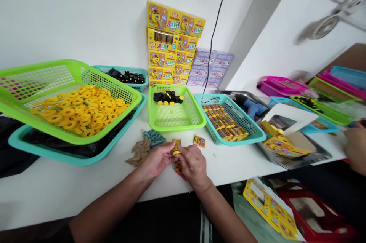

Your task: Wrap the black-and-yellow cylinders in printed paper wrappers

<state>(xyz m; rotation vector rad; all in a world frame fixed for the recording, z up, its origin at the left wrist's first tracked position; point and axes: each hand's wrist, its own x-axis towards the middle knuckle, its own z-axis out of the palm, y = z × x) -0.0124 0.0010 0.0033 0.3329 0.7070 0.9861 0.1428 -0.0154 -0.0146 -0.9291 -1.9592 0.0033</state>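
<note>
Between my two hands, over the white table (108, 186), is a small yellow cylinder (177, 147) with a printed label. My left hand (158, 158) pinches it from the left. On its right side, my right hand (193, 165) grips it with thumb and fingers. Partly hidden under my right hand lie some printed labels (179, 168). One more label (199, 141) rests just beyond my right hand. Left of the cylinder are a beige cloth (139, 151) and a blue striped cloth (155, 138).
A green basket (126, 111) of yellow rings tilts over a turquoise basket (82, 161) at left. Ahead stands a green basket (177, 123) with black and yellow parts. Finished-looking cylinders fill a turquoise basket (251, 138). Yellow boxes (166, 41) are stacked behind. Another person's hand (356, 147) shows at right.
</note>
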